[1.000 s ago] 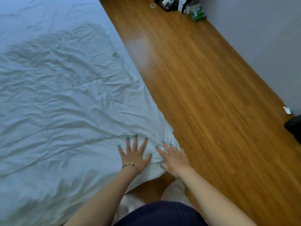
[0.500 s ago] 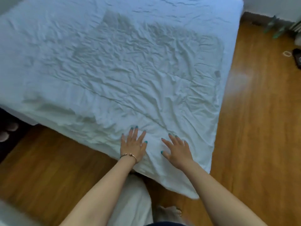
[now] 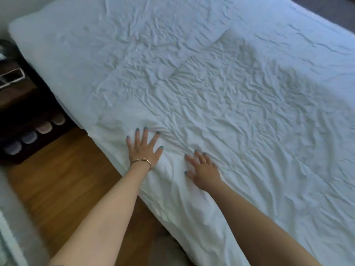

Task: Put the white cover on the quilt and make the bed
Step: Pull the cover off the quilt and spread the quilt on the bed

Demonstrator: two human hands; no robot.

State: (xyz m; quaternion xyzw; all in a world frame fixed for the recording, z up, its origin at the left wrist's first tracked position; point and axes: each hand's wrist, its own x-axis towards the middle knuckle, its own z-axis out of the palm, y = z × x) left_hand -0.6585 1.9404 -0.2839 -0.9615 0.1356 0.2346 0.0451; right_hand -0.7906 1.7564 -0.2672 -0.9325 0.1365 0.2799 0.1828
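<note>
Both hands, left hand and right hand, press flat with fingers spread on the covered quilt's near edge, wrinkles stretching ahead toward the pillow.

White quilt in its cover, heavily wrinkled, spread over bed, filling centre and right of frame. Left hand, gold bracelet at wrist, flat with fingers spread on quilt near its lower-left edge. Right hand flat just beside it, lower centre. Wooden floor lower left. Row of slippers on dark shelf, left edge.
</note>
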